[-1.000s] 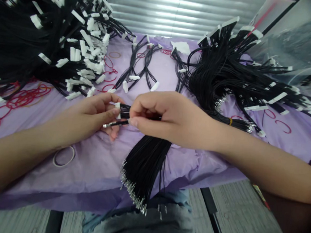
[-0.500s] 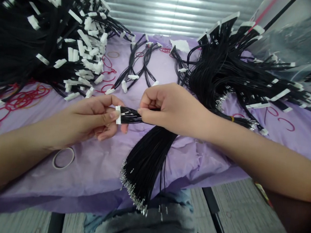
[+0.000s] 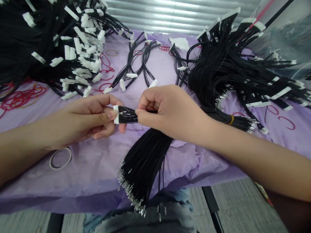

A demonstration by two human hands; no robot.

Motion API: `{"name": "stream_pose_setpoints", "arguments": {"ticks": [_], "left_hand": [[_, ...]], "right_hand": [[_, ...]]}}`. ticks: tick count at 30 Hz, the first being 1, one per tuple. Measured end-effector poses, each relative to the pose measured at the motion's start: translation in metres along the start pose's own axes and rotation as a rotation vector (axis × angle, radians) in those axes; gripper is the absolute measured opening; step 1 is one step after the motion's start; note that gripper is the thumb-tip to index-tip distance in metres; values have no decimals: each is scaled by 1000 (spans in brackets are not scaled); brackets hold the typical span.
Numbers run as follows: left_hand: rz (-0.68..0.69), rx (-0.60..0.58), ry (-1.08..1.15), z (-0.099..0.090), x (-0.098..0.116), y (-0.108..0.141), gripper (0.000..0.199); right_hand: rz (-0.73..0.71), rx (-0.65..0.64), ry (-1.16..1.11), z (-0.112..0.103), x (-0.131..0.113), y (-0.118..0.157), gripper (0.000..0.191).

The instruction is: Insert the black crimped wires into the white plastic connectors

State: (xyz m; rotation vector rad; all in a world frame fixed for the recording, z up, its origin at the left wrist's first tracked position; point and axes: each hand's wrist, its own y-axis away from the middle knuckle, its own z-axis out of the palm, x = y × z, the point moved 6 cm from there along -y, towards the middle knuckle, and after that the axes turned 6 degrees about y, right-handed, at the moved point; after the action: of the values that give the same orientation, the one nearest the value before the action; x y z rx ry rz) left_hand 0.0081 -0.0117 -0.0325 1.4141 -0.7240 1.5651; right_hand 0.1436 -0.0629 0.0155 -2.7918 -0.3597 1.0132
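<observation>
Currently the left hand [image 3: 81, 122] is pinching a white connector [image 3: 115, 114] between thumb and fingers, just above the purple sheet [image 3: 84, 186], while the right hand [image 3: 169, 112] grips the black wires [image 3: 127, 114] right behind it. Those wires fan down past the sheet's near edge, their crimped pins [image 3: 130, 197] hanging above the person's lap. A left heap [image 3: 25, 43] fills the far left corner, a right heap [image 3: 224, 75] the far right. Red rubber bands [image 3: 18, 99] lie along the left edge, a pale ring [image 3: 60, 158] beside the left forearm.
</observation>
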Motion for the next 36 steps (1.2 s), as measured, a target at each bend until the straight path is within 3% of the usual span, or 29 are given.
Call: {"name": "stream_pose_setpoints", "arguments": {"ticks": [21, 36], "left_hand": [[-23, 32, -25, 2, 1, 0, 17], [-74, 34, -85, 3, 1, 0, 22]], "right_hand": [[49, -22, 1, 1, -2, 3, 18], [-15, -14, 105, 6, -9, 4, 16]]}}
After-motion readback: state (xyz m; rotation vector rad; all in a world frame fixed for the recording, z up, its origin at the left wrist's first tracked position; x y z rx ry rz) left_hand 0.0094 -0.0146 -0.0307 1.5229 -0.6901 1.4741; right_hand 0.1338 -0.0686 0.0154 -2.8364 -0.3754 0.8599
